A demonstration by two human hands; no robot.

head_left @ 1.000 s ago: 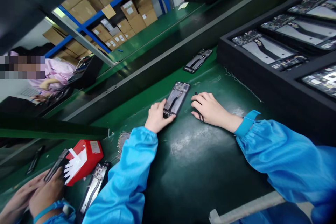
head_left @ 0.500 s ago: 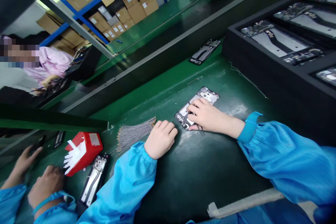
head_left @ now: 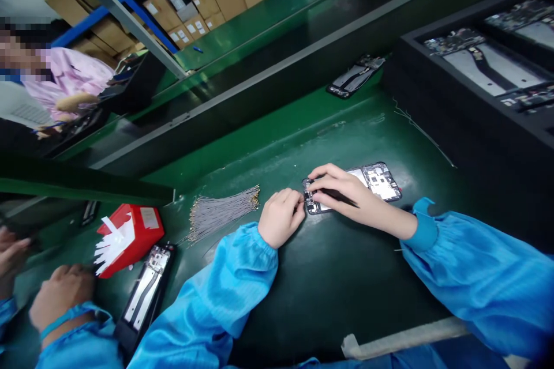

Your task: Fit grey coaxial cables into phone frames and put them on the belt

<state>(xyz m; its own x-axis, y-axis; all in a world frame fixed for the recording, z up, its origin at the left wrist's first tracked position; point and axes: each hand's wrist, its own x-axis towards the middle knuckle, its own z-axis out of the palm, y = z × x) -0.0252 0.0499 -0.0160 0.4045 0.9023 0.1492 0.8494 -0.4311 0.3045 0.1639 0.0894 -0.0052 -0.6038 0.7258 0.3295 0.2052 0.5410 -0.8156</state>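
An opened phone (head_left: 383, 181) with bare circuit boards lies face up on the green bench. Its left end is between my two hands. My right hand (head_left: 346, 193) reaches over the phone, closed on black tweezers (head_left: 340, 197) whose tips are at the small parts of that end. My left hand (head_left: 283, 216) has thumb and fingers pressed together right at the phone's left edge; what they pinch is hidden. Just left of that hand is a fanned bundle of thin grey cables (head_left: 225, 210) with gold ends.
A black tray (head_left: 437, 98) of opened phones stands at right. Another opened phone (head_left: 355, 76) lies at the back. Further left are a red box (head_left: 147, 233) with white strips, a phone (head_left: 149, 285) and a co-worker's hand (head_left: 64, 294). A person in pink (head_left: 75, 75) sits beyond the divider.
The phone has turned to lie more level and shifted right. My left hand has moved right to its edge and closed there. My right hand has turned with the tweezers toward the phone's left end.
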